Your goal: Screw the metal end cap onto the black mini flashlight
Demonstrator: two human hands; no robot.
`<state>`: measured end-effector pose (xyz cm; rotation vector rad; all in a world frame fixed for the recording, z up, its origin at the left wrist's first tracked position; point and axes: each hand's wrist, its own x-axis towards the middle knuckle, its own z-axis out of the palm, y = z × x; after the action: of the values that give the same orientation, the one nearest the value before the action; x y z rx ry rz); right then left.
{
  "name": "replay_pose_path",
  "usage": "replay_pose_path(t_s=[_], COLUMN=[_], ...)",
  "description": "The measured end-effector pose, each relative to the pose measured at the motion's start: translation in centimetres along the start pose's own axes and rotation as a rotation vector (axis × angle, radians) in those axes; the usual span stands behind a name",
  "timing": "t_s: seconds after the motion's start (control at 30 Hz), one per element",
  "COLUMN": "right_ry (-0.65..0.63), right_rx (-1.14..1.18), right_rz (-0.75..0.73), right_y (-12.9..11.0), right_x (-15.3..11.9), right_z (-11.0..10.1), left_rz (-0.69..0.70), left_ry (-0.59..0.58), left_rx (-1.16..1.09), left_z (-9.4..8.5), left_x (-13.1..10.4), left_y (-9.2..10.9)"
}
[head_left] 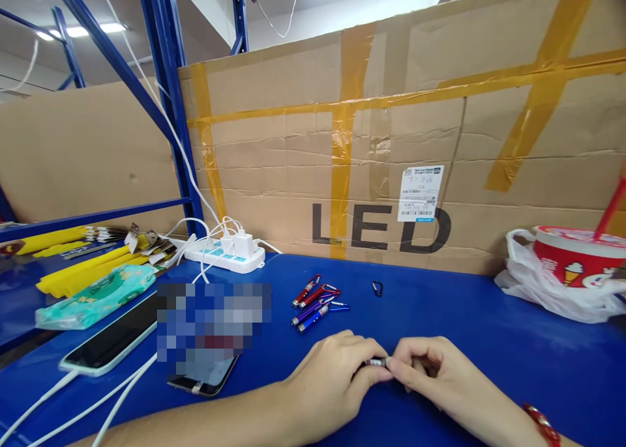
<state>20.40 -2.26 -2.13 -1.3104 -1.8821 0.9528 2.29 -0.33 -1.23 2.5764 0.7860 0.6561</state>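
Note:
Between thumb and fingers, my left hand (337, 372) grips a small penlight (375, 362), dark with a whitish label; most of its body is hidden in the hand. My right hand (440, 369) is closed in a pinch at the penlight's other end, its remaining fingers curled under. Whether anything else sits inside those fingers is hidden. Beyond my left hand lie several small keychain penlights with clips: a red penlight (306, 292), a purple penlight (309, 311) and a blue penlight (313, 318) among them. A loose black carabiner clip (377, 288) rests by itself, farther back.
On the left are a charging phone (115, 333), a second phone (210, 369) partly blurred out, white cables, a power strip (225, 255) and a teal packet (98, 297). A red cup (577, 258) in a plastic bag stands at right. A tall cardboard box (293, 160) closes off the back.

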Motion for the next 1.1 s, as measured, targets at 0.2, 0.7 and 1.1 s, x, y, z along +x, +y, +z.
replay_pose_path(t_s=[0.2, 0.7, 1.1], right_ry=[0.024, 0.134, 0.242], right_rx=[0.063, 0.082, 0.011], right_rz=[0.021, 0.032, -0.115], right_y=[-0.7, -1.2, -0.4], right_x=[-0.1, -0.5, -0.3], right_z=[-0.1, -0.1, -0.3], left_rz=[-0.028, 0.003, -0.035], left_ry=[-0.032, 0.051, 0.066], left_rx=[-0.067, -0.035, 0.031], left_z=[-0.1, -0.1, -0.3], left_x=[0.1, -0.1, -0.4], left_y=[0.2, 0.6, 0.6])
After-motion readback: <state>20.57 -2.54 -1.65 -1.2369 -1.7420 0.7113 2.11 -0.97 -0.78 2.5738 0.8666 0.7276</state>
